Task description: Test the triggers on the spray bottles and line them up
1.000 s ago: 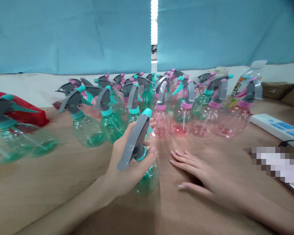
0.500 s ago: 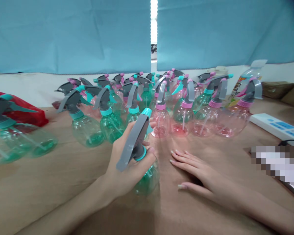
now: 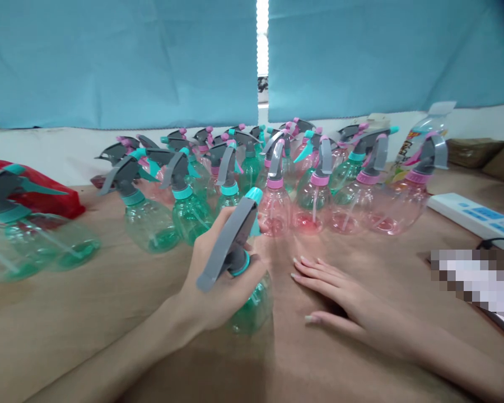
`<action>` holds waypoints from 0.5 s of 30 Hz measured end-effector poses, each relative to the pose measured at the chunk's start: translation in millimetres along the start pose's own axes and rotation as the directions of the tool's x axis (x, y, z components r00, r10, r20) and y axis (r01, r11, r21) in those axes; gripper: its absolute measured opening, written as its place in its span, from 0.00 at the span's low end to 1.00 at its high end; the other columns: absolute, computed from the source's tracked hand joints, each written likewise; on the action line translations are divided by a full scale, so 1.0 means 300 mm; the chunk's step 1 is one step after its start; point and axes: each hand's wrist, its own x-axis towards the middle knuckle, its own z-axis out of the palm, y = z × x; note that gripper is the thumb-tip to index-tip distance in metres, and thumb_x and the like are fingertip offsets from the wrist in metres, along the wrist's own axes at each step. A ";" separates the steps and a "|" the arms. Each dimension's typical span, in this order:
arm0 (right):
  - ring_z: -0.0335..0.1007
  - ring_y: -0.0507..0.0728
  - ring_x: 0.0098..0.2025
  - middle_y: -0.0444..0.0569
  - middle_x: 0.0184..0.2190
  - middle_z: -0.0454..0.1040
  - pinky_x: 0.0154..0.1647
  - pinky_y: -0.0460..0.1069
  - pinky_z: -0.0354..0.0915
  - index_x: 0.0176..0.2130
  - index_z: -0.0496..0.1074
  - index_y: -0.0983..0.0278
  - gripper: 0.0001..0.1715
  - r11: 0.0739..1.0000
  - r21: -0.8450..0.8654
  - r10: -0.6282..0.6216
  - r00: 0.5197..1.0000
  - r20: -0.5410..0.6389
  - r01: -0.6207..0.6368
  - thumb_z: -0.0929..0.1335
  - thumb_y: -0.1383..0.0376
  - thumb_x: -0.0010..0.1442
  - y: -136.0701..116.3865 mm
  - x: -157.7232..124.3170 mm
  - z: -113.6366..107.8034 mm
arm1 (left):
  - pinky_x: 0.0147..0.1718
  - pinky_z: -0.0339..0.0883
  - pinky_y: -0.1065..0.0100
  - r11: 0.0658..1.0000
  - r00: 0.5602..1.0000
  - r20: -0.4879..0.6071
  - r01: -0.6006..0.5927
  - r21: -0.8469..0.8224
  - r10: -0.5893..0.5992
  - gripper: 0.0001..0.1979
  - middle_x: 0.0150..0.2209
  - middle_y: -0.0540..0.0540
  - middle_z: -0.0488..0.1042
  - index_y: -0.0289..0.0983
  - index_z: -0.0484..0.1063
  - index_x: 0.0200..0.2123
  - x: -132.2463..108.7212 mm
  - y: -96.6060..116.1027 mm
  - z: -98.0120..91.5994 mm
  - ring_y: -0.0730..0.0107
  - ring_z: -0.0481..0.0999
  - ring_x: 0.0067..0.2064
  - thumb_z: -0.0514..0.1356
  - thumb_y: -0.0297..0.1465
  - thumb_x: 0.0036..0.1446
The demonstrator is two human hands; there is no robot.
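My left hand is closed around the neck of a green spray bottle with a grey head and turquoise collar and nozzle. The nozzle points away from me, and part of the bottle is hidden behind the hand. My right hand lies palm down on the brown table, fingers stretched out, holding nothing. Just beyond it stands a row of pink spray bottles. Green spray bottles stand past my left hand.
More green and pink sprayers crowd toward the blue curtain. At far left, another green spray bottle stands before a red bag. To the right are a labelled drink bottle, a white power strip and a blurred-out flat object.
The spray bottle's head in my left hand has dipped very slightly. My right hand stays in place, and the other bottles keep their positions.
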 end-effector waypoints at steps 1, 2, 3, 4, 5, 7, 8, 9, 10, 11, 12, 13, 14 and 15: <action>0.44 0.64 0.70 0.45 0.70 0.50 0.69 0.64 0.45 0.68 0.53 0.53 0.37 1.000 0.003 0.002 1.000 0.000 -0.002 0.64 0.47 0.66 0.001 0.000 0.000 | 0.24 0.62 0.70 1.000 1.000 0.000 -0.001 0.003 0.001 0.15 0.26 0.55 0.63 0.42 0.61 0.41 0.001 0.001 0.000 0.72 0.62 0.23 0.54 0.30 0.45; 0.44 0.64 0.70 0.45 0.70 0.50 0.69 0.64 0.45 0.68 0.53 0.53 0.37 1.000 0.005 0.004 1.000 0.001 -0.004 0.64 0.47 0.66 0.002 0.000 0.001 | 0.23 0.61 0.70 1.000 1.000 0.001 0.000 0.001 0.000 0.14 0.25 0.56 0.62 0.42 0.60 0.39 0.001 0.002 0.000 0.73 0.60 0.22 0.54 0.31 0.46; 0.44 0.64 0.70 0.45 0.70 0.50 0.69 0.65 0.45 0.68 0.53 0.53 0.37 1.000 0.006 0.006 1.000 0.003 -0.006 0.64 0.47 0.65 0.003 0.000 0.001 | 0.22 0.59 0.70 1.000 1.000 0.003 0.004 -0.004 -0.004 0.13 0.25 0.56 0.61 0.42 0.60 0.38 0.001 0.004 0.001 0.74 0.58 0.21 0.54 0.31 0.46; 0.44 0.64 0.70 0.45 0.70 0.50 0.69 0.65 0.44 0.68 0.53 0.53 0.37 1.000 0.008 0.005 1.000 0.005 -0.005 0.64 0.47 0.65 0.003 0.001 0.001 | 0.21 0.58 0.70 1.000 1.000 0.003 0.009 -0.012 -0.009 0.12 0.25 0.56 0.61 0.42 0.60 0.37 0.000 0.006 0.002 0.75 0.57 0.20 0.54 0.32 0.46; 0.44 0.64 0.70 0.46 0.70 0.50 0.69 0.65 0.44 0.68 0.53 0.53 0.37 1.000 0.010 0.003 1.000 0.006 -0.003 0.65 0.47 0.65 0.004 0.001 0.001 | 0.21 0.59 0.70 1.000 1.000 0.001 0.015 -0.024 -0.015 0.11 0.26 0.56 0.63 0.43 0.60 0.36 0.000 0.009 0.002 0.75 0.58 0.20 0.54 0.32 0.47; 0.44 0.64 0.70 0.46 0.70 0.50 0.69 0.65 0.44 0.68 0.53 0.53 0.37 1.000 0.013 -0.003 1.000 0.003 0.003 0.65 0.48 0.65 0.003 0.001 0.000 | 0.23 0.61 0.70 0.999 1.000 -0.007 0.023 -0.047 -0.023 0.10 0.30 0.54 0.67 0.42 0.59 0.36 -0.002 0.013 0.003 0.76 0.61 0.21 0.54 0.33 0.47; 0.44 0.64 0.70 0.47 0.70 0.50 0.69 0.65 0.44 0.68 0.53 0.54 0.37 1.000 0.013 -0.005 1.000 0.002 0.005 0.65 0.48 0.65 0.002 0.002 -0.001 | 0.23 0.62 0.70 0.998 0.999 -0.011 0.030 -0.053 -0.031 0.10 0.32 0.53 0.69 0.42 0.60 0.36 -0.004 0.013 0.003 0.76 0.62 0.21 0.55 0.32 0.48; 0.44 0.65 0.70 0.47 0.70 0.50 0.69 0.65 0.44 0.68 0.53 0.54 0.37 1.000 0.010 -0.004 1.000 0.003 0.004 0.65 0.48 0.65 0.001 0.001 -0.002 | 0.24 0.63 0.70 0.998 0.999 -0.011 0.031 -0.055 -0.032 0.10 0.33 0.53 0.70 0.42 0.60 0.36 -0.005 0.012 0.003 0.76 0.62 0.21 0.55 0.32 0.47; 0.44 0.65 0.70 0.47 0.70 0.50 0.69 0.65 0.45 0.68 0.53 0.54 0.37 1.000 0.006 -0.001 1.000 0.005 0.001 0.64 0.48 0.66 -0.001 0.001 -0.003 | 0.24 0.63 0.70 0.998 1.000 -0.010 0.028 -0.051 -0.028 0.11 0.33 0.52 0.70 0.42 0.61 0.37 -0.006 0.009 0.003 0.76 0.62 0.21 0.55 0.31 0.47; 0.44 0.65 0.70 0.47 0.70 0.50 0.69 0.66 0.45 0.68 0.53 0.54 0.37 1.000 0.003 0.004 1.000 0.007 -0.004 0.64 0.47 0.66 -0.002 0.001 -0.004 | 0.23 0.63 0.69 0.999 1.000 -0.007 0.019 -0.041 -0.019 0.12 0.32 0.53 0.70 0.43 0.61 0.38 -0.008 0.004 0.004 0.76 0.62 0.20 0.55 0.31 0.47; 0.43 0.65 0.70 0.47 0.70 0.50 0.69 0.66 0.46 0.68 0.53 0.54 0.37 1.000 0.003 0.007 1.000 0.006 -0.007 0.64 0.47 0.66 -0.003 0.000 -0.004 | 0.22 0.62 0.69 1.000 1.000 -0.005 0.009 -0.028 -0.009 0.13 0.31 0.53 0.70 0.43 0.62 0.40 -0.010 -0.001 0.006 0.75 0.63 0.21 0.55 0.31 0.48; 0.43 0.65 0.70 0.46 0.70 0.50 0.68 0.66 0.46 0.68 0.54 0.54 0.37 1.000 0.008 0.009 1.000 0.002 -0.009 0.64 0.47 0.66 -0.003 -0.001 -0.004 | 0.22 0.62 0.69 1.000 1.000 -0.013 -0.006 -0.016 0.006 0.15 0.31 0.53 0.70 0.43 0.63 0.43 -0.012 -0.008 0.009 0.73 0.64 0.22 0.55 0.31 0.49; 0.44 0.65 0.70 0.46 0.70 0.50 0.68 0.66 0.46 0.68 0.54 0.53 0.37 1.000 0.016 0.007 1.000 -0.004 -0.007 0.65 0.48 0.66 -0.003 -0.001 -0.004 | 0.22 0.63 0.68 1.000 1.000 -0.020 -0.020 -0.006 0.019 0.17 0.32 0.52 0.70 0.43 0.63 0.45 -0.013 -0.013 0.012 0.72 0.66 0.23 0.55 0.30 0.50; 0.44 0.66 0.70 0.46 0.70 0.50 0.68 0.66 0.46 0.68 0.54 0.53 0.37 1.000 0.025 0.002 1.000 -0.011 -0.002 0.65 0.48 0.65 -0.002 -0.001 -0.003 | 0.23 0.63 0.68 1.000 0.999 -0.027 -0.026 0.001 0.026 0.19 0.33 0.52 0.71 0.44 0.63 0.48 -0.015 -0.018 0.015 0.71 0.67 0.25 0.55 0.30 0.51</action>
